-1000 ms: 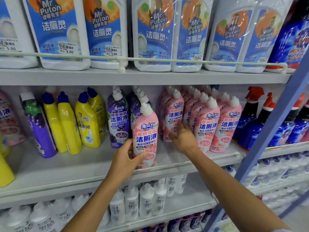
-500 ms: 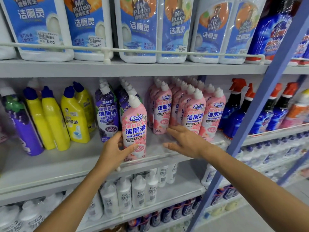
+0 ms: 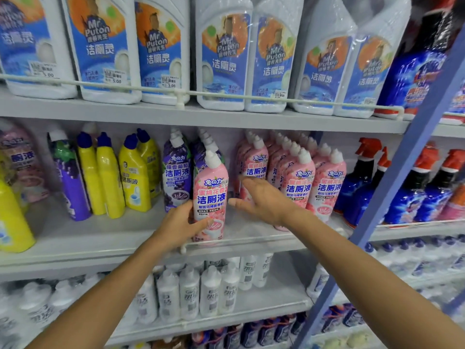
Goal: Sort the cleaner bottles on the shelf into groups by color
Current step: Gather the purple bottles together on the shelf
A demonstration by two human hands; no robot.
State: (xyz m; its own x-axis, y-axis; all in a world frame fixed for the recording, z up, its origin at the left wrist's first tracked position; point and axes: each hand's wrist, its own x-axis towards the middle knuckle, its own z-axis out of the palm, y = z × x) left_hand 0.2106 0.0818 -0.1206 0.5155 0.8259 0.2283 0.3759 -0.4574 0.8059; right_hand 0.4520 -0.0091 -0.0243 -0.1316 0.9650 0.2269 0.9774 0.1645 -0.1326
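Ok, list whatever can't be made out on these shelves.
Head view only:
- Purple bottles behind the pink bottle that the left hand grips: it hides them, so their count is unknown.
- Pink row: some lower labels are covered by the right hand.
- White bottles on the lower shelf: labels too blurred to read.
- Yellow bottle: cut off by the left edge.

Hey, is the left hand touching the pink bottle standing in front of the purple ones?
Touching. The head view shows the left hand wrapped around the lower part of the pink bottle, with its thumb lying across the label.
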